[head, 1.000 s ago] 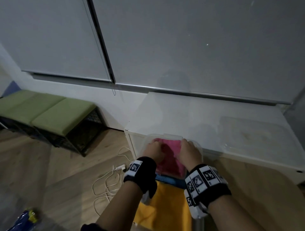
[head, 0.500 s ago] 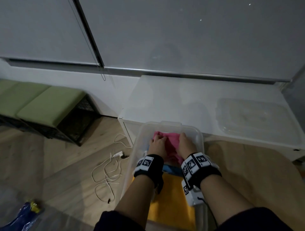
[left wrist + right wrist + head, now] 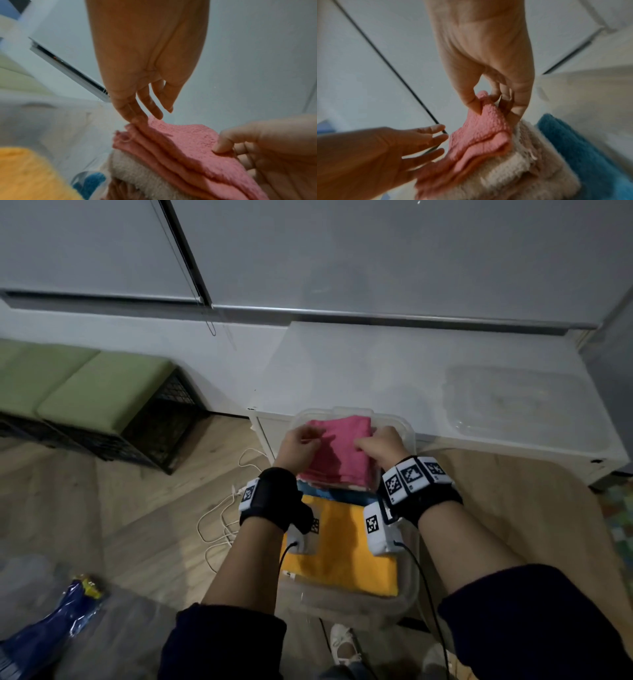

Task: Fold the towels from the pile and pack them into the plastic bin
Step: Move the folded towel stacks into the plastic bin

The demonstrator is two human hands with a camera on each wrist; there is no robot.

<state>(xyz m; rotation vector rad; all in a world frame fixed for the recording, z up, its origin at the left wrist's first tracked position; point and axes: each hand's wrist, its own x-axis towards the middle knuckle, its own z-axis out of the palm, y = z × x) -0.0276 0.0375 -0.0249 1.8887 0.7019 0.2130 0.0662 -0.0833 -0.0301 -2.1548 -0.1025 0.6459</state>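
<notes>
The folded pink towel (image 3: 337, 453) lies atop the stack at the bin's (image 3: 409, 433) far end. The right hand (image 3: 380, 445) pinches its edge; the left hand (image 3: 298, 441) rests slack-fingered beside it. Risk: lifting that pinched corner could unfold the layers.

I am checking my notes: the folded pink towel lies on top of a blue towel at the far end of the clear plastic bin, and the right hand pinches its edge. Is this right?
Not quite. The folded pink towel lies directly on a cream towel; the blue towel is lower and to the side, as the right wrist view shows. The rest holds: it is at the far end of the clear plastic bin, and the right hand pinches its edge.
</notes>
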